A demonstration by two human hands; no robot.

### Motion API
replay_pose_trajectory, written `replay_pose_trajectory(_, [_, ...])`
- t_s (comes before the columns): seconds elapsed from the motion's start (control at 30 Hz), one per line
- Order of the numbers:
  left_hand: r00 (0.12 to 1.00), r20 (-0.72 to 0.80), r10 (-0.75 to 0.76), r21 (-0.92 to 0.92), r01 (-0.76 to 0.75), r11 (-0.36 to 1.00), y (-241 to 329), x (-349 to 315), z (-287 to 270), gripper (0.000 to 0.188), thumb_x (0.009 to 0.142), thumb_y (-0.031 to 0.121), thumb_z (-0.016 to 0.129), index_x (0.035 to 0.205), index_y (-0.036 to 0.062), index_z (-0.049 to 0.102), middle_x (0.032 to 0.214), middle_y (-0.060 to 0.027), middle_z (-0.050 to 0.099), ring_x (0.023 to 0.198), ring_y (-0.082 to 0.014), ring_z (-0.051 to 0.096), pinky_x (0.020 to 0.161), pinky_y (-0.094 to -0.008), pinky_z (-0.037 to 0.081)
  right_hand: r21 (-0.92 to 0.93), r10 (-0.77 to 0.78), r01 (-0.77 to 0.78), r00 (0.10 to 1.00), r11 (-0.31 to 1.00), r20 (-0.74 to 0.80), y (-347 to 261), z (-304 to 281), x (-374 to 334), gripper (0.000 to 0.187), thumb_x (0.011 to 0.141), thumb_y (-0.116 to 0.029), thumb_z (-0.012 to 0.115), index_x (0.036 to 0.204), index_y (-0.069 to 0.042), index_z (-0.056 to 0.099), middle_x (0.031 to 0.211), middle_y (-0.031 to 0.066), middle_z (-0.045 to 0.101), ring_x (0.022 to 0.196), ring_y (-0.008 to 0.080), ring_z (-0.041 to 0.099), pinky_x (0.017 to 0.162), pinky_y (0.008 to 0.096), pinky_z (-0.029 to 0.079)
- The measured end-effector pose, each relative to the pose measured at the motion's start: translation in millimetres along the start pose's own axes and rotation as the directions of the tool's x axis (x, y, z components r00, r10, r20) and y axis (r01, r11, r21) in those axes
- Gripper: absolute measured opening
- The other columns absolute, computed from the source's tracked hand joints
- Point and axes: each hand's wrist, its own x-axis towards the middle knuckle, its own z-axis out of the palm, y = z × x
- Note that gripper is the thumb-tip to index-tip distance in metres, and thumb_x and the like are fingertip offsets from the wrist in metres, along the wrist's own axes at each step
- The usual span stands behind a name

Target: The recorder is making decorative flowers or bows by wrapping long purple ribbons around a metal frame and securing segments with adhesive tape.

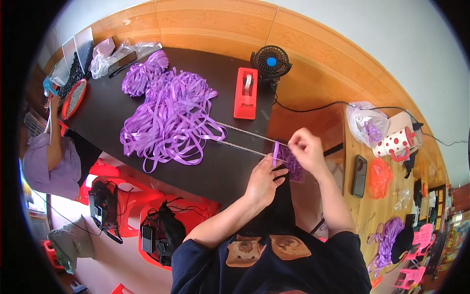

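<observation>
Two thin, pale parallel strands (245, 148), rods or taut cords, run from a big heap of purple ribbon (171, 115) on the dark table toward my hands. Near their right end a short band of purple ribbon (276, 153) crosses them. My left hand (261, 183) is at the lower strand, its fingertips closed on the band's lower end and its other fingers loosely bent. At the end of the upper strand, my right hand (307, 149) is closed in a pinch; whatever is in it is too small to make out. Below lies a clump of small purple pieces (294, 166).
A red tape dispenser (245, 93) and a black fan (271, 61) stand beyond the strands. At right, a wooden table (348, 206) holds a phone (360, 175), a dotted cup (393, 144) and more ribbon (388, 240). Another person (51, 161) sits at left near red stools (129, 196).
</observation>
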Motion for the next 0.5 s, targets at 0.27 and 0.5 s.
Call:
replay_pose_trajectory(0.27, [0.995,-0.033,0.093,-0.037,-0.095,0.995,-12,9,0,0.032,0.098,0.037,0.044,0.117,0.0118,0.051,0.105,-0.0039,0.057,0.095,-0.0211,0.055,0.079,-0.0358,0.038,0.365,0.176,-0.282,0.938,0.887,0.298,30,26,12,0.013,0.084,-0.001,0.064,0.097,0.003,0.062,0.085,0.0067,0.066,0.078,0.0101,0.062,0.069,0.0232,0.052])
replay_pose_trajectory(0.5, [0.997,-0.050,0.057,0.083,-0.052,0.995,-31,15,6,0.036,0.097,0.032,0.039,0.126,0.0128,0.047,0.119,-0.0047,0.054,0.106,-0.0223,0.050,0.089,-0.0361,0.034,0.485,0.249,-0.319,0.947,0.814,0.205,38,11,-2,0.010,0.079,0.003,0.062,0.088,0.003,0.065,0.075,0.0097,0.068,0.063,0.0110,0.063,0.054,0.0207,0.048])
